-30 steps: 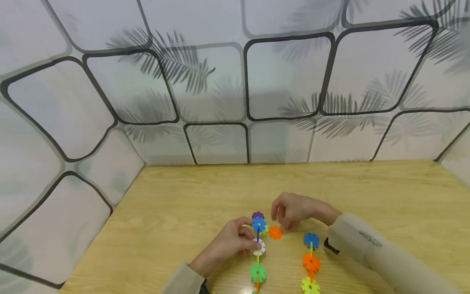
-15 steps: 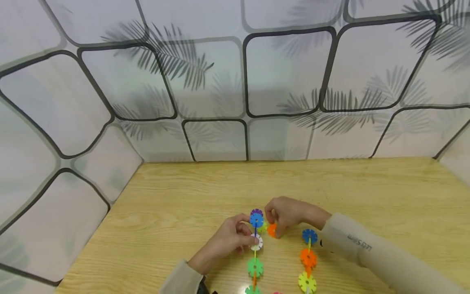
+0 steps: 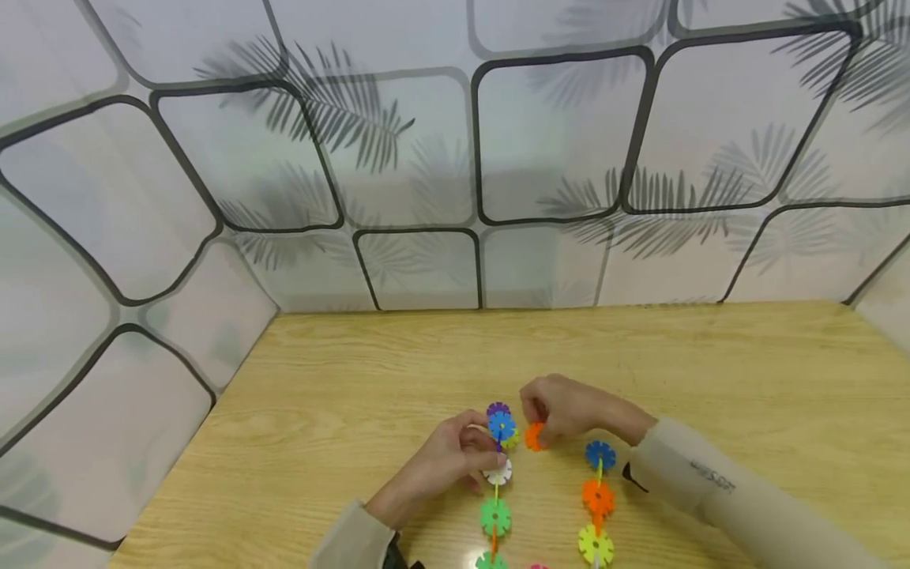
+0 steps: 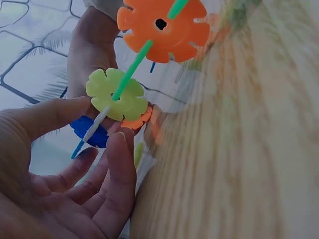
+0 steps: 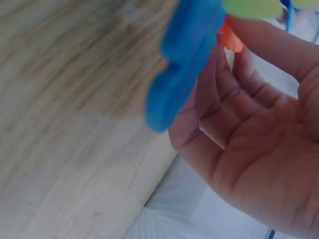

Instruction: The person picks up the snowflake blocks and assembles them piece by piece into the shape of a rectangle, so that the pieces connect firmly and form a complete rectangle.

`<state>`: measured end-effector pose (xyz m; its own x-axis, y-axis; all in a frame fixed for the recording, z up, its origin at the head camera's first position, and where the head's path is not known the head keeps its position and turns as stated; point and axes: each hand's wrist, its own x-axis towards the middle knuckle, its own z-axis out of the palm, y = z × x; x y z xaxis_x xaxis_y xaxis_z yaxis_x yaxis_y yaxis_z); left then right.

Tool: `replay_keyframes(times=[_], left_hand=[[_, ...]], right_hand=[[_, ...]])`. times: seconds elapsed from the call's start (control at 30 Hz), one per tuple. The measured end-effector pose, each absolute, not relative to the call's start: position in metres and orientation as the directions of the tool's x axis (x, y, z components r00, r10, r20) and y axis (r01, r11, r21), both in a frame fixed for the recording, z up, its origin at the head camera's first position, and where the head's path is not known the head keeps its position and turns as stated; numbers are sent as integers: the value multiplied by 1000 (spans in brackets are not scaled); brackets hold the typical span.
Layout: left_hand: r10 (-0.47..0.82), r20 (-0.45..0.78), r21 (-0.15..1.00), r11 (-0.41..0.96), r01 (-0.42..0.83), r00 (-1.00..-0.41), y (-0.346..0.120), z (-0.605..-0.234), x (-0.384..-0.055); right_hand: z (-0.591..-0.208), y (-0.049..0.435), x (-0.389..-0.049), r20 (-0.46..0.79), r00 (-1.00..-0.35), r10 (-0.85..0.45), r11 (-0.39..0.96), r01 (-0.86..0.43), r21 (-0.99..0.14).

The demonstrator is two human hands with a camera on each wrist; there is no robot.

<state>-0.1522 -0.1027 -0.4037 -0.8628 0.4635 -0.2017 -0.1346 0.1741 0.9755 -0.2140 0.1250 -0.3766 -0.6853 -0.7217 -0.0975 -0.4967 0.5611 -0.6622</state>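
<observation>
My left hand (image 3: 448,466) holds a chain of notched plastic discs, pinching it at a white disc (image 3: 502,474). Beyond that grip the chain has a blue disc (image 3: 502,424), a purple disc (image 3: 497,408) and a yellow disc (image 3: 513,441). Towards me it runs on through a green disc (image 3: 495,517). In the left wrist view, thumb and fingers surround the white disc, seen edge-on, beside a yellow-green disc (image 4: 117,92). My right hand (image 3: 565,407) pinches an orange disc (image 3: 534,437), just right of the yellow one; its fingers partly cover the disc.
Right of the held chain lies a second chain, with a dark blue disc (image 3: 600,455), an orange disc and a yellow disc (image 3: 595,545). A pink piece (image 3: 538,567) peeks in at the bottom edge. Patterned cloth (image 3: 426,158) rises behind the wooden table (image 3: 355,363).
The right hand has come down onto the loose orange disc and pinched it, then shifted it slightly right, away from the yellow disc. The left hand keeps its grip at the white disc.
</observation>
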Motion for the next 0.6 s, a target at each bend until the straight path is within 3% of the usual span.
replay_keyframes(times=[0.37, 0.6], left_hand=[[506, -198, 980, 89, -178, -839, -102, -406, -151], [523, -181, 983, 104, -148, -833, -103, -409, -152]], right_hand=[[-373, 145, -214, 37, -622, -782, 384, -529, -757], [-371, 149, -206, 76, -648, -758, 294, -444, -846]])
